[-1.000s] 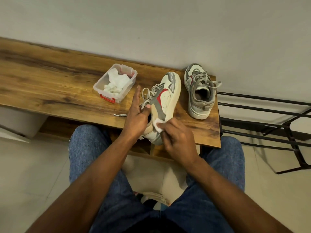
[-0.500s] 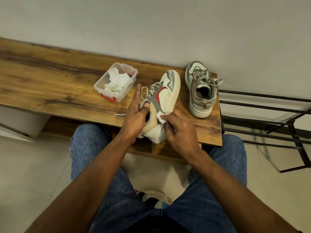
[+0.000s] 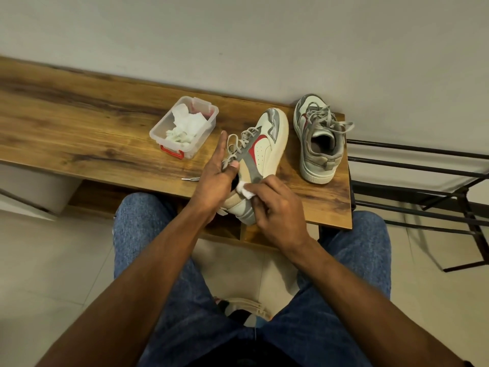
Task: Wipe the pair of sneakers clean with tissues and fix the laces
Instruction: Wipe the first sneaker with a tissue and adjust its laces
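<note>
Our right hand [image 3: 275,207] had its fingertips [image 3: 260,187] pinched shut on a small wad of tissue [image 3: 244,187], pressing it against the side of the near sneaker [image 3: 260,157] close to the ankle opening. Half a second earlier the wad had sat at much the same spot, and a second earlier slightly nearer the heel, so we had been rubbing in short strokes along the side panel.

Just across the tissue from those fingertips, our left hand [image 3: 215,178] steadied the same shoe. Its thumb [image 3: 234,164] pressed down on the grey laces beside the opening, while its long fingers [image 3: 221,144] lay nearly straight along the far side of the shoe. It was a loose bracing hold, not a closed fist, and it looked unchanged across the three moments. The shoe lay tipped on its side, toe pointing away from us, on the wooden bench [image 3: 79,133].

Beyond the left fingertips stood the clear tissue box [image 3: 185,127], open and holding crumpled white tissues. Near our left wrist, one lace tip [image 3: 190,178] trailed loose on the wood. Well beyond the right hand, the second sneaker [image 3: 317,139] stood upright by the wall, untouched, its laces slack and spilling sideways.

We judged the task to be at an early stage. One shoe's side was being wiped, and the other shoe and both sets of laces remained to be done.
</note>
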